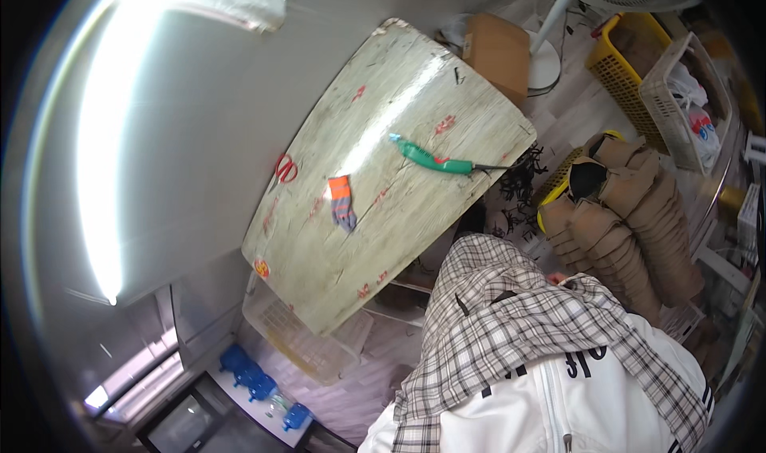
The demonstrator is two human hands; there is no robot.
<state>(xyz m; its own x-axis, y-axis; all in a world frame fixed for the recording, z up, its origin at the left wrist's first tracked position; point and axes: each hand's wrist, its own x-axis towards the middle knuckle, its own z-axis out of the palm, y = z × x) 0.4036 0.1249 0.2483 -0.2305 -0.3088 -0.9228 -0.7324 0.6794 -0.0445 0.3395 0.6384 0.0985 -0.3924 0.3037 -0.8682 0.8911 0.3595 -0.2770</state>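
Notably, red scissors (pixel 286 170) are lying by the pale table's (pixel 319 269) left edge; an orange-and-grey glove (pixel 342 203) is resting mid-board; a green tool (pixel 432 160) is lying rightward, cord (pixel 495 166) crossing the near edge, open surface separating all three. Left hand: out of view. Right hand (pixel 556 278) is barely showing beside plaid cloth (pixel 511 321); opening and hold, cannot tell. Containers: a translucent crate (pixel 297 351) is sitting under the table's left end; a yellow basket (pixel 550 188) is holding brown stacks (pixel 594 233); a white crate (pixel 661 106) is holding plastic bags (pixel 702 134).

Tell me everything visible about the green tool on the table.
The green tool has a long, slightly bent body that looks like plastic, a red part near its middle, a pale bluish tip and a dark cord at the other end. It lies on the worn, pale table, right of the glove, its cord crossing the edge. Nothing holds it.
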